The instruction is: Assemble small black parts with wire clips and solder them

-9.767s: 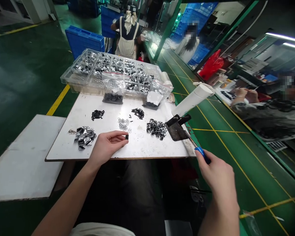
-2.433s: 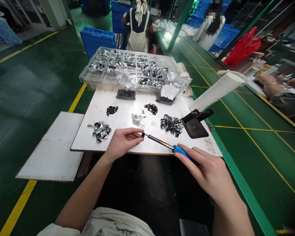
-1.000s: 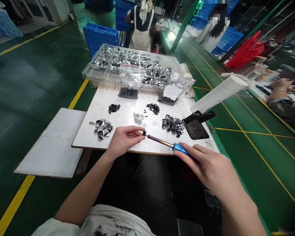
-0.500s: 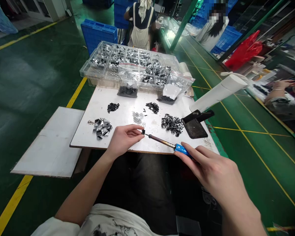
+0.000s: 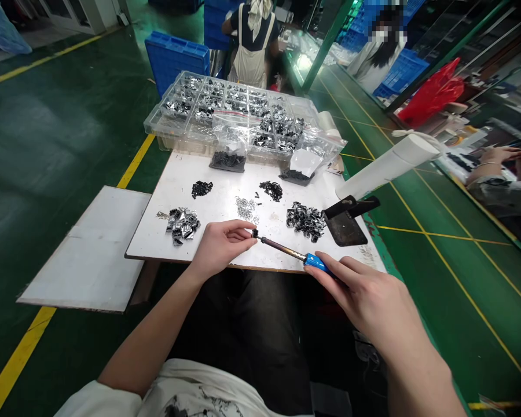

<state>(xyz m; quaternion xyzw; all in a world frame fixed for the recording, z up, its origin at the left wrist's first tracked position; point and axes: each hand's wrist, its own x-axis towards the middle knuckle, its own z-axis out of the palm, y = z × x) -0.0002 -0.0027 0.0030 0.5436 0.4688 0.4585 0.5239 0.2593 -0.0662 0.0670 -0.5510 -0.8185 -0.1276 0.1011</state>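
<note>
Between thumb and fingertips, my left hand [image 5: 226,246] pinches a small black part [image 5: 255,233] above the front edge of the white board [image 5: 226,202]. My right hand [image 5: 351,284] is closed round the blue handle of a soldering iron [image 5: 286,250], whose tip points left and meets the small part or lies right beside it. Behind my hands are a pile of thin metal pieces [image 5: 245,208] and two small piles of black pieces [image 5: 202,189] [image 5: 271,190]. Shiny dark parts form a heap at the left [image 5: 182,226] and another at the right [image 5: 306,221].
A clear compartment box [image 5: 156,123] of parts stands at the back, with two plastic bags [image 5: 228,159] [image 5: 299,168] before it. At the right are a black stand [image 5: 347,226] and a white roll [image 5: 391,165]. Other people are further off; one person's hands [image 5: 499,155] show at right.
My right hand and the iron have moved slightly left, towards the small part. My left hand keeps its pinch. The whole view has shifted a little.
</note>
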